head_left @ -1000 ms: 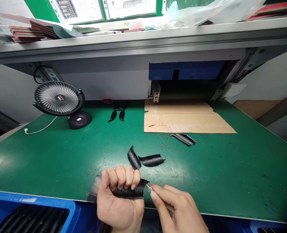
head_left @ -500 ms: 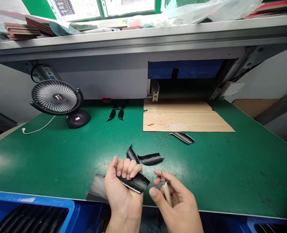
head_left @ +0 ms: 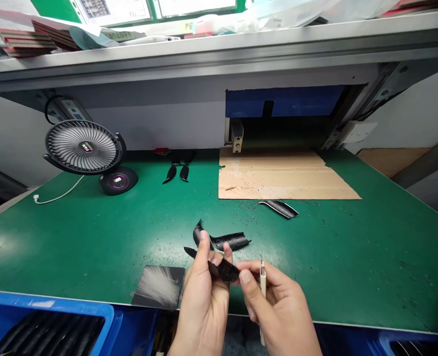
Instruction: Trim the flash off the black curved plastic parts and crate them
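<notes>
My left hand (head_left: 207, 301) is closed around a curved black plastic part (head_left: 226, 270), whose pointed tip sticks out beyond the thumb. At the part's right end, the thumb and forefinger of my right hand (head_left: 274, 301) touch it. The same right hand keeps a slim craft knife (head_left: 262, 284) with a cream handle, its thin metal tip pointing up and away from the part. Just beyond my hands, two similar black shells (head_left: 231, 241) lie on the green table, one partly hidden by my left fingers. Another black shell (head_left: 279, 208) rests farther back, by the cardboard.
A round fan (head_left: 85, 147) stands at the left. Cardboard (head_left: 278, 180) covers the back right, with dark shavings around it. A dark pad (head_left: 159, 287) with pale streaks lies left of my hands. Blue bins (head_left: 108, 316) line the front edge; several black parts fill the left one.
My left hand has turned and shifted right, tilting the black part and showing its end. My right hand has come in to touch it, and the knife now points upright.
</notes>
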